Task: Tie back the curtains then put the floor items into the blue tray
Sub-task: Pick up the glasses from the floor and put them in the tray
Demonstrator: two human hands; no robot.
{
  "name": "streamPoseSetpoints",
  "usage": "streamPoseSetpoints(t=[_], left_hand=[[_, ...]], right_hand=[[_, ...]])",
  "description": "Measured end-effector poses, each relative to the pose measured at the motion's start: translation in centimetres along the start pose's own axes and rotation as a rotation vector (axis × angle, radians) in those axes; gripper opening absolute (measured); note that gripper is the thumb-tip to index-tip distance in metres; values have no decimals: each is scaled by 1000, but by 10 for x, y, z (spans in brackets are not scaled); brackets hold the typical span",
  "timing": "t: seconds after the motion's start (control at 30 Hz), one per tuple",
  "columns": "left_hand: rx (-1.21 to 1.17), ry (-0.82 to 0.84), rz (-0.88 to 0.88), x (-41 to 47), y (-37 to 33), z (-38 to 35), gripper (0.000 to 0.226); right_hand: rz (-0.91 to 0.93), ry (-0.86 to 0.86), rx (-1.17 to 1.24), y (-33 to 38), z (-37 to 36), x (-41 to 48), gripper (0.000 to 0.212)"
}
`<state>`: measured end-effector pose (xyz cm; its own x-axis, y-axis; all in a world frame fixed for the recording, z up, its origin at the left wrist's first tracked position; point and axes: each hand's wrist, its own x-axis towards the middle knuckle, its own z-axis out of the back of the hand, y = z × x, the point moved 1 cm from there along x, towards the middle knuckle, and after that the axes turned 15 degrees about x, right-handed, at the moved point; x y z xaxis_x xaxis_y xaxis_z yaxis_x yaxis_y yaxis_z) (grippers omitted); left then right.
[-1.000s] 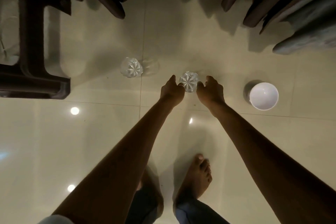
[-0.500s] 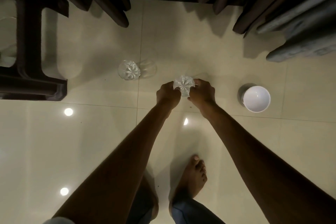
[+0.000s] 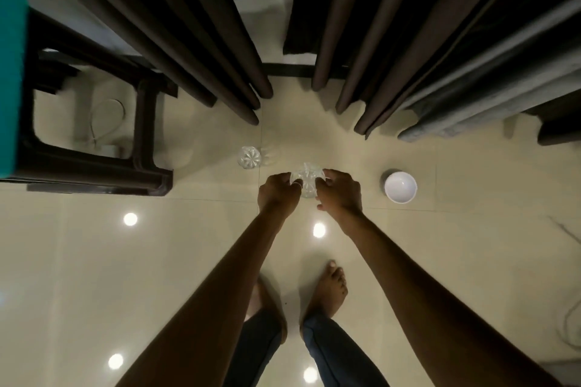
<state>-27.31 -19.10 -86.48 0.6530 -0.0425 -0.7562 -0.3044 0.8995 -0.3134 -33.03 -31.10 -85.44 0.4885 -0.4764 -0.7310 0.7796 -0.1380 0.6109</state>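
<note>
A clear cut-glass tumbler is held between both my hands above the cream floor tiles. My left hand grips its left side and my right hand grips its right side, fingers curled round it. A second clear glass stands on the floor a little to the left and farther off. A white bowl sits on the floor to the right. Dark brown curtains hang in folds at the top, left and right of a gap. A teal-blue edge shows at the far left.
A dark plastic stool stands at the left, with a white cable on the floor beneath it. Grey fabric hangs at the right. My bare feet stand just behind my hands. Ceiling lights reflect in the glossy tiles.
Both hands closed round the glass and lifted it off the floor. The camera rose, so more of the curtains and the teal-blue edge came into view.
</note>
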Motion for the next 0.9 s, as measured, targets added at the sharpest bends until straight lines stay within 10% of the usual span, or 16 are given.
streamPoseSetpoints(t=[0.67,0.9], left_hand=[[11,-229,-43,-317,-68,218,47],[-25,-282,-93,-396,-51,272,19]], right_hand=[[334,-22,-198,206,77,-318,25],[463,7,-263,247,80,-402,36]])
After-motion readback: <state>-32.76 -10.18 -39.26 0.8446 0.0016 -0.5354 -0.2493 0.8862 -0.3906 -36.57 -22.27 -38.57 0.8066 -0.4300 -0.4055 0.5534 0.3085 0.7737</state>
